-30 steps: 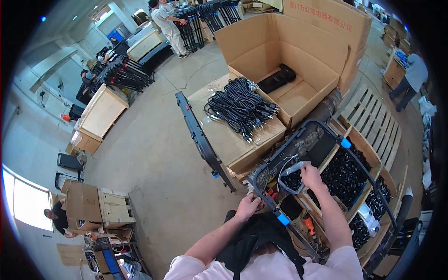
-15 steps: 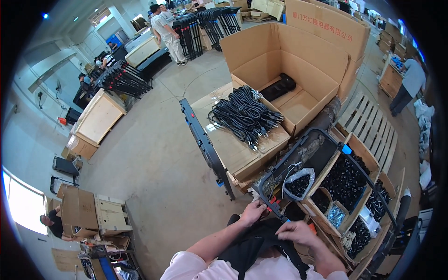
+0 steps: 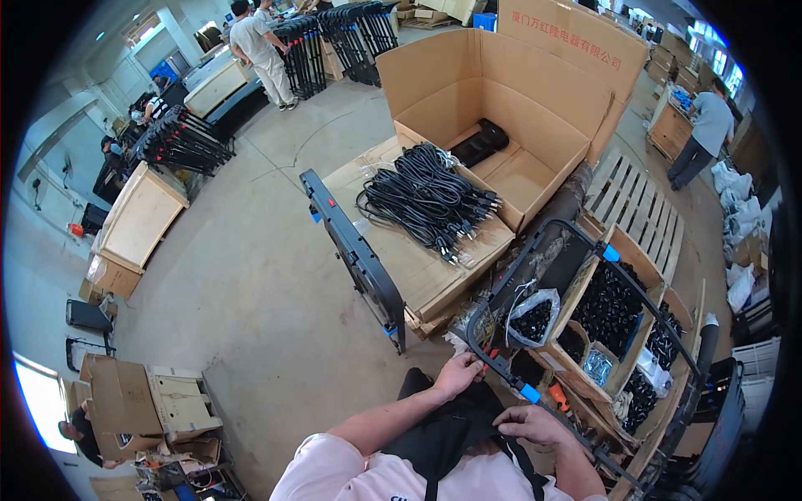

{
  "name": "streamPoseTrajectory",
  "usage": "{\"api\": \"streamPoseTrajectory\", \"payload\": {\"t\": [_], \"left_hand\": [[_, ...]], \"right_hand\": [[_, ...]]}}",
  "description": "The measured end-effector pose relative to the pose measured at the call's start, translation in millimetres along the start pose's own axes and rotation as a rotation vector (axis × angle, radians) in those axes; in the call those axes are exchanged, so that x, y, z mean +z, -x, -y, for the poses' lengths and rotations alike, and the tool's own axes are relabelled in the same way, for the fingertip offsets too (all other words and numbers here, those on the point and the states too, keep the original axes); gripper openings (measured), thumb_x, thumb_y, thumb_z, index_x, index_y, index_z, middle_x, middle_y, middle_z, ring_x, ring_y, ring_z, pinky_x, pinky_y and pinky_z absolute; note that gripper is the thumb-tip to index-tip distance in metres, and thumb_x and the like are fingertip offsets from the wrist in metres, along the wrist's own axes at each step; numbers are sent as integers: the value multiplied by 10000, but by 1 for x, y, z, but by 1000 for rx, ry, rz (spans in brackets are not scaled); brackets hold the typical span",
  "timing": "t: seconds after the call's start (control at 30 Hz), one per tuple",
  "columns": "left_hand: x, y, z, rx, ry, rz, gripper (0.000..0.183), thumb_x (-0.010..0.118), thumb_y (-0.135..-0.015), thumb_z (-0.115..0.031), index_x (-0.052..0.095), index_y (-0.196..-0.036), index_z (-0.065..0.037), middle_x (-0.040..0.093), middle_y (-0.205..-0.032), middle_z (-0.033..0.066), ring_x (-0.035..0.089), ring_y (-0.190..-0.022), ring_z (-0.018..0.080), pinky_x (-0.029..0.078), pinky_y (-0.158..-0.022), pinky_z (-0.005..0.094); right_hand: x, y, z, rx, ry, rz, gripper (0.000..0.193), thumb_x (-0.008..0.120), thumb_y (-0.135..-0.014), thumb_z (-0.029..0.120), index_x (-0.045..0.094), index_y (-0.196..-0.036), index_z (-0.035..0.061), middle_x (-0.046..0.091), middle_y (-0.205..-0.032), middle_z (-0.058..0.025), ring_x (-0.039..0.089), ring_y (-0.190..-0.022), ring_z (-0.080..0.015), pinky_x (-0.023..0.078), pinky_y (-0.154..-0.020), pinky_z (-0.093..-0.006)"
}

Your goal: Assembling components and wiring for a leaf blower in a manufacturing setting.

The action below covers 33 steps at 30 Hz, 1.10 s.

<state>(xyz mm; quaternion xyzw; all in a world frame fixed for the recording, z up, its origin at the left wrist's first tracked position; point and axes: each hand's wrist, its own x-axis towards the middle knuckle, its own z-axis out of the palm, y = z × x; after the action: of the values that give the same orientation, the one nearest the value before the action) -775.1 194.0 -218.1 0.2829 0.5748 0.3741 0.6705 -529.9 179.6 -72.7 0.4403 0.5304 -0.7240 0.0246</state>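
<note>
Black tubular frame (image 3: 535, 250), blue clips at joints, curved corner low near torso. Left hand (image 3: 458, 374) clamped on corner tube. Right hand (image 3: 535, 424) resting on lower rail, fingers curled; grip unclear.

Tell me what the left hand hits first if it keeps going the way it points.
The left hand points up-right and is already at the black tube frame; just beyond is probably the clear bag of black parts, though depth is unclear.

Grey concrete floor (image 3: 251, 275), wooden crates (image 3: 138, 221), bright daylit window (image 3: 38, 401).
</note>
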Motion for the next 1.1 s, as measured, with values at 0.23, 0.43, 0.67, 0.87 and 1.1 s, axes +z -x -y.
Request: {"api": "streamPoseTrajectory", "payload": {"t": [0.23, 0.43, 0.67, 0.87, 1.1], "left_hand": [[-6, -9, 8, -9, -35, 29, 199, 648, -1032, -201, 684, -1013, -6, 734, -873, 63, 692, -782, 132, 567, -734, 296], [-21, -15, 12, -44, -123, 28, 307, 716, -987, -304, 718, -998, 2, 733, -844, 65, 650, -726, 113, 522, -668, 301], [-20, -11, -18, -79, -156, 35, 291, 730, -984, -224, 684, -1121, 29, 715, -900, 53, 627, -704, 113, 530, -641, 288], [-26, -23, -17, -165, -126, 115, 189, 692, -1018, -172, 656, -1092, -1, 668, -846, 40, 594, -670, 110, 484, -566, 276], [-30, -28, -36, -292, -95, 247, 191, 681, -1028, -198, 688, -1102, -22, 676, -836, 29, 608, -662, 117, 496, -572, 282]], "right_hand": [[21, -21, -47, 105, -596, -232, 331, 757, -955, 171, 665, -1191, -42, 710, -951, -75, 683, -792, -148, 554, -700, -286], [57, -90, -92, 0, -1121, -545, 205, 730, -979, 182, 685, -1103, 25, 696, -957, -59, 654, -813, -152, 519, -695, -291], [67, -163, -69, -112, -1162, -702, 81, 727, -992, 219, 715, -1023, 145, 657, -865, 40, 574, -732, -99, 412, -611, -266], [71, -183, -67, -156, -1235, -695, 78, 690, -1017, 215, 721, -1064, 161, 660, -859, 51, 555, -738, -92, 403, -636, -275], [76, -181, -64, -235, -1180, -728, 125, 673, -1027, 222, 739, -1089, 135, 676, -899, 35, 538, -739, -84, 388, -628, -266]]}}
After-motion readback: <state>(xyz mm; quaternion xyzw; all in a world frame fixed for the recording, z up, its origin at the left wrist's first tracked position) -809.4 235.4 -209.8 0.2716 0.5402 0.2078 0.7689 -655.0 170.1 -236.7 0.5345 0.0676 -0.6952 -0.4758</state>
